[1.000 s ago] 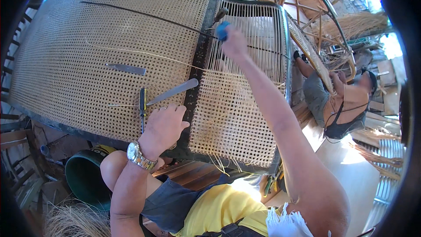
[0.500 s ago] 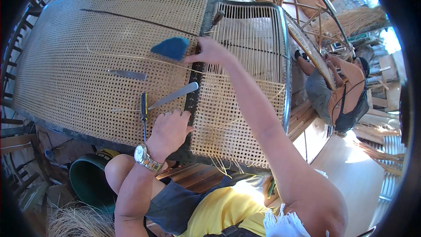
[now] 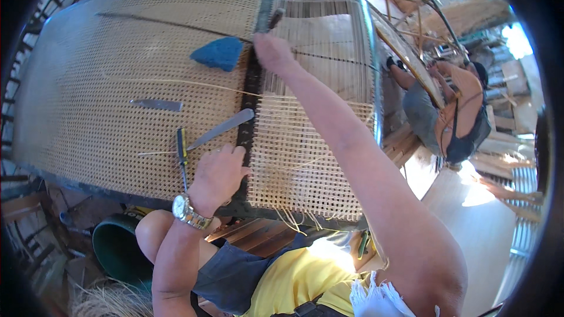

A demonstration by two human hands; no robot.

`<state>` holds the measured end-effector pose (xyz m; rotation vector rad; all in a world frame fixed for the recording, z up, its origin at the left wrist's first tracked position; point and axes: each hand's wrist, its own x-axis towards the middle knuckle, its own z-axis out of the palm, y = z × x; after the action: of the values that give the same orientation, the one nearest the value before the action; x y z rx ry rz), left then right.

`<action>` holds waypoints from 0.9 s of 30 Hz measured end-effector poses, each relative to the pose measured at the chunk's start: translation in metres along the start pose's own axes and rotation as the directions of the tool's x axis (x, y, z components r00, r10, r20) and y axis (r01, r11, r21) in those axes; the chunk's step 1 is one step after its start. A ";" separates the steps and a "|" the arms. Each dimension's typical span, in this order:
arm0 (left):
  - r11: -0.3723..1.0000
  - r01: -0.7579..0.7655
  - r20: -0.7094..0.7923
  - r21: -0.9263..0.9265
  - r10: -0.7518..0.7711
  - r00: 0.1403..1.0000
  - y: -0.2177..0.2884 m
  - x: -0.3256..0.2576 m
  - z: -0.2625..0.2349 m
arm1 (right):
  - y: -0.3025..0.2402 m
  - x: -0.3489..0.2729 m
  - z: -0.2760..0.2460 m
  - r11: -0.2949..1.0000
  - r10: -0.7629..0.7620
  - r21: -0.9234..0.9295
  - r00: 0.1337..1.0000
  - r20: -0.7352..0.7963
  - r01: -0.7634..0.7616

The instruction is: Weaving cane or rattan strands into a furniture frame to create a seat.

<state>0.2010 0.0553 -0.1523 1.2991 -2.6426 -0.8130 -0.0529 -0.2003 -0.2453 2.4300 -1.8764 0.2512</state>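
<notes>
Just left of right hand (image 3: 273, 53): blue pad (image 3: 218, 54).

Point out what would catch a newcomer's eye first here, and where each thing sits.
The bright blue wad jumps out first, lying on the large woven cane panel just left of the blurred right hand. Next comes the smaller panel to its right, closely woven in its near part but mostly loose parallel strands in its far part. A shiny metal watch gleams on the left wrist.
</notes>
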 end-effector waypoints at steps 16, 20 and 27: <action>0.553 -0.018 -0.050 -0.833 -0.043 0.998 0.028 0.042 0.036 | 0.190 -0.187 -0.213 0.620 0.185 0.730 0.958 0.220 -0.287; 0.648 -0.154 -0.167 -0.746 0.041 0.985 0.123 0.075 0.046 | 0.163 -0.215 -0.221 0.547 -0.015 0.777 0.924 0.381 -0.311; 0.632 0.199 0.157 -0.749 -0.123 0.980 0.073 0.093 -0.016 | 0.139 -0.205 -0.225 0.816 -0.158 0.545 0.834 0.529 -0.192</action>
<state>0.0944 0.0143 -0.1166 1.2330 -1.8121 -1.7930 -0.2580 -0.0067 -0.0647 3.1748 -2.3252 0.1346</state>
